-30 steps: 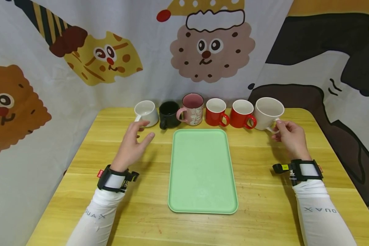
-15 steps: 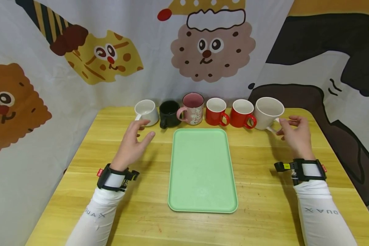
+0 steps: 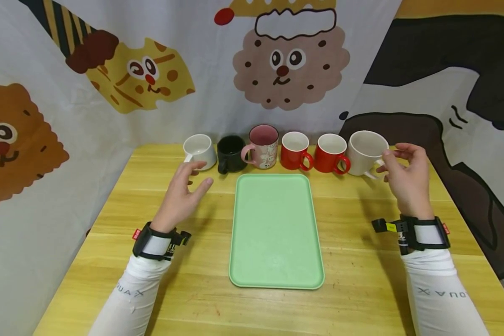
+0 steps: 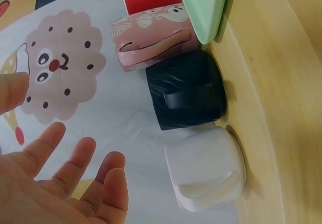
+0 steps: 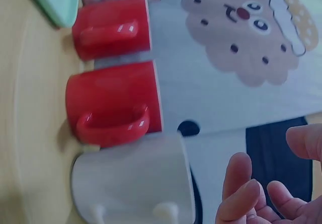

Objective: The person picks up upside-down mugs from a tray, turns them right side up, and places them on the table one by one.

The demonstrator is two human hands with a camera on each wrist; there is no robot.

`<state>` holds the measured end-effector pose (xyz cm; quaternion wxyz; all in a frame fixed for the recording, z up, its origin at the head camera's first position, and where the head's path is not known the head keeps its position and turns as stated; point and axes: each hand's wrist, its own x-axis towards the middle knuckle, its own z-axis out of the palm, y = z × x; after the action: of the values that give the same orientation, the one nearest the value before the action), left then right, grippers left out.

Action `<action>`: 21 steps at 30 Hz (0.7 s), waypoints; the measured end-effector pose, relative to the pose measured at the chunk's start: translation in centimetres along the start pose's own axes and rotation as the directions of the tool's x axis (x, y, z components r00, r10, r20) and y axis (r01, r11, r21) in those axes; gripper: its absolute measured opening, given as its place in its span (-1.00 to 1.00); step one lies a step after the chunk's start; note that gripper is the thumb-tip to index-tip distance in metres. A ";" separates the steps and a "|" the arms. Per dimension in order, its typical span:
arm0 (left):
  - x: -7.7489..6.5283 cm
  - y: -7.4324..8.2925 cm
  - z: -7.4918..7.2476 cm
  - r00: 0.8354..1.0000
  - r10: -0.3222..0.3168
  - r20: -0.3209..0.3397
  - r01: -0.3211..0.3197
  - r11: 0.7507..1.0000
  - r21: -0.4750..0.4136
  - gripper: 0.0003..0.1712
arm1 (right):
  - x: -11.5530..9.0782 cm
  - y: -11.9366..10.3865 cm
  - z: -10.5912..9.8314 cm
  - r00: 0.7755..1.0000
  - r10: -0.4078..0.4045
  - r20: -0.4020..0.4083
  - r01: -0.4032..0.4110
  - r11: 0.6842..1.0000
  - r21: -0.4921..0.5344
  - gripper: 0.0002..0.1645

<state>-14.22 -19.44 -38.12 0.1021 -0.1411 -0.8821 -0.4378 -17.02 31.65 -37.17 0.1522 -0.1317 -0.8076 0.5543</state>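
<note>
My left hand hovers with relaxed, parted fingers in front of the small white mug at the row's left end. In the left wrist view that white mug lies beyond the fingertips, with the black mug beside it. At the right end stands a larger off-white mug, its handle facing forward. My right hand is raised just right of that mug, thumb and fingers apart. In the right wrist view nothing sits between the fingers, and the off-white mug stands near them.
Between the end mugs stand the black mug, a pink patterned mug and two red mugs. A light green tray lies on the wooden table in front of them. A printed curtain hangs right behind the row.
My right hand has drawn back from the off-white mug's handle, rising and shifting right, with its fingers opening. The mugs, the tray and my left hand have stayed in place.
</note>
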 end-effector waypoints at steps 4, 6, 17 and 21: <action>0.0 0.2 -0.1 1.000 0.005 -0.002 -0.005 1.000 -0.004 -0.46 | -0.9 -1.1 0.5 0.998 -0.054 0.017 0.054 0.999 -0.005 -0.51; -0.1 0.3 -0.1 1.000 0.009 -0.003 -0.009 1.000 -0.004 -0.46 | -1.3 -1.5 0.8 0.996 -0.079 0.029 0.080 0.997 -0.013 -0.52; -0.3 1.5 -0.3 0.999 0.044 -0.019 -0.044 0.999 0.003 -0.44 | -3.1 -3.1 2.0 0.961 -0.254 0.108 0.257 0.966 -0.019 -0.53; -0.4 1.9 -0.4 0.998 0.061 -0.028 -0.060 0.998 0.020 -0.44 | -3.7 -3.3 2.5 0.932 -0.333 0.146 0.342 0.939 -0.041 -0.52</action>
<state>-13.23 -18.78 -36.58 0.1293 -0.1605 -0.8800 -0.4279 -14.77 26.97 -35.33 0.1849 0.0424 -0.8446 0.5007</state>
